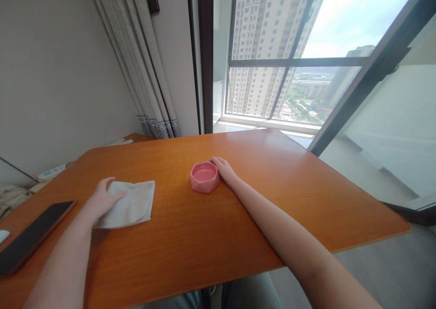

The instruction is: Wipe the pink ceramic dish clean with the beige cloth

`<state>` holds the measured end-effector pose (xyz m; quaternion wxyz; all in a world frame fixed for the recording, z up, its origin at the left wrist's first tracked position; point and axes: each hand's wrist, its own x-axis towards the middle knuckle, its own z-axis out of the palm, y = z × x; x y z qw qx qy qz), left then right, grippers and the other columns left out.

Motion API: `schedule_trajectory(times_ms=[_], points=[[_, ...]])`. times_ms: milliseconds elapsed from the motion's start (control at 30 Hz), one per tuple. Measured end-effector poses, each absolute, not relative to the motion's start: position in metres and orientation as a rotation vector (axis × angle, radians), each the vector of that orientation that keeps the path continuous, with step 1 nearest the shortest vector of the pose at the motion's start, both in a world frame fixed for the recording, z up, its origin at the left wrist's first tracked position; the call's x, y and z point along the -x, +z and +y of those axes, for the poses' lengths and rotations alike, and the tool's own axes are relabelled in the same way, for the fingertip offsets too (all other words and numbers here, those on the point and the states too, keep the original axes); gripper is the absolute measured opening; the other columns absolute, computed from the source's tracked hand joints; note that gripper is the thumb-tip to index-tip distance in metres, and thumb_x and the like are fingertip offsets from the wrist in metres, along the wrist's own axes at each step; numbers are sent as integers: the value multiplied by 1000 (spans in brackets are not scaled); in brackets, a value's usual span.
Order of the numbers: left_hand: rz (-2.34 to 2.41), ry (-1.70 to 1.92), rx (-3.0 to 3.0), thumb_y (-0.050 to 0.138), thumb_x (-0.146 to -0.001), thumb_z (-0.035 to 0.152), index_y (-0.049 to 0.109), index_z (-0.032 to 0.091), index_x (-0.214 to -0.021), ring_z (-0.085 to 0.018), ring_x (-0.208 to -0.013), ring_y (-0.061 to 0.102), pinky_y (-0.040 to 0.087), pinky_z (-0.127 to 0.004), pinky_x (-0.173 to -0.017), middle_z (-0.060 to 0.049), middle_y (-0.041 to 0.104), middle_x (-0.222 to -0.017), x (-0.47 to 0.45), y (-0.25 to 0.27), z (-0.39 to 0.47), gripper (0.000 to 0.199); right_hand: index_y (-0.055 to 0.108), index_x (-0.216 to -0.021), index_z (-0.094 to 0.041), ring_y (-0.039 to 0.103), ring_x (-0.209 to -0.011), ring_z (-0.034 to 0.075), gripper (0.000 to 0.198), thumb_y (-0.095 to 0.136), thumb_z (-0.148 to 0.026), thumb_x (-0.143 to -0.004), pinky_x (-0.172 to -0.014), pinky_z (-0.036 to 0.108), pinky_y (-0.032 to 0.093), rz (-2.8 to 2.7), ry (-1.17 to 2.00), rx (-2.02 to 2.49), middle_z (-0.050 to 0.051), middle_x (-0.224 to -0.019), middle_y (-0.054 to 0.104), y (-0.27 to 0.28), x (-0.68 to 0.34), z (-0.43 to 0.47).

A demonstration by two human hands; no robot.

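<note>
A pink, faceted ashtray point(205, 185) stands upright near the middle of the wooden table. My right hand point(225, 169) has its fingers closed on the ashtray's right side, partly hidden behind its rim. Further left, a folded white cloth point(136, 204) lies flat on the tabletop. Over the cloth's left part rests my left hand point(106, 197), touching it, with thumb and forefinger spread apart. The other fingers of that hand are mostly hidden.
The wooden table point(184, 254) fills the lower view, its front edge close to my legs point(245, 295). At the left lies a dark, flat, long object point(37, 232). A power strip point(52, 172) is beyond the left edge. Behind are a curtain point(136, 59) and a window point(289, 63).
</note>
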<state>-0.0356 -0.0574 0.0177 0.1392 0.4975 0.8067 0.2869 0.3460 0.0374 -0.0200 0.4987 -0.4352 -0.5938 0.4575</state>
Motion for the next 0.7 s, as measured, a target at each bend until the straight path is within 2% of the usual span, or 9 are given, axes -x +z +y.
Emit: schedule_trajectory(times_ms=[33,133,233,333,400,467,533,600,700], points=[[2215,906,-1419,66,-72,34,37,17,-133,-23,-112,52,44,-33,-92,-13,45,-136,24,24,-59,69,65,-88,-17,62,-91,18,40,41,-49,-85,-88,32,45,-1463,1091,1049,4,-88,69,-19,-347,37],[1818,1124,-1311,71,-69,38,35,26,-137,-19,-107,53,48,-28,-85,-7,50,-129,-15,43,-61,78,62,-101,-18,59,-103,19,37,43,-47,-87,-96,35,42,-1645,848,1067,7,-104,67,-11,-352,31],[1507,1293,-1191,77,-64,36,40,28,-136,-16,-95,57,49,-22,-75,-5,57,-116,-51,59,-60,82,61,-109,-16,54,-113,23,36,51,-42,-85,-106,43,32,-1853,479,1015,11,-114,63,4,-354,18],[1187,1326,-1088,78,-62,32,43,27,-133,-13,-81,59,51,-21,-68,-3,63,-104,-84,76,-61,79,52,-124,-17,51,-116,23,47,53,-42,-85,-108,45,29,-1915,420,886,11,-120,60,21,-347,2],[1024,1320,-1009,75,-65,32,45,27,-132,-14,-79,61,52,-24,-68,-2,64,-102,-106,86,-62,73,41,-135,-20,51,-116,22,56,50,-46,-86,-106,43,34,-1827,613,803,10,-125,57,31,-338,-8],[918,1315,-968,72,-68,33,45,27,-132,-17,-81,63,54,-28,-70,-3,65,-103,-126,92,-62,69,39,-136,-22,52,-117,21,56,40,-53,-89,-104,41,38,-1626,917,763,8,-126,57,39,-328,-16],[879,1317,-980,70,-69,33,44,26,-133,-18,-82,64,54,-30,-70,-4,65,-102,-142,93,-58,69,49,-128,-21,54,-117,23,60,29,-63,-89,-101,41,42,-1397,1261,745,8,-121,61,47,-320,-20],[898,1347,-1015,72,-67,31,42,26,-134,-18,-80,63,53,-30,-70,-3,64,-100,-155,89,-52,73,58,-115,-18,57,-113,26,73,20,-73,-85,-95,43,46,-1209,1574,719,10,-109,67,54,-318,-21],[999,1456,-1109,76,-64,28,44,27,-132,-16,-84,61,52,-29,-76,-3,62,-104,-164,77,-40,75,65,-102,-16,63,-103,28,82,20,-81,-78,-90,43,50,-1057,1792,698,11,-94,70,61,-324,-19]])
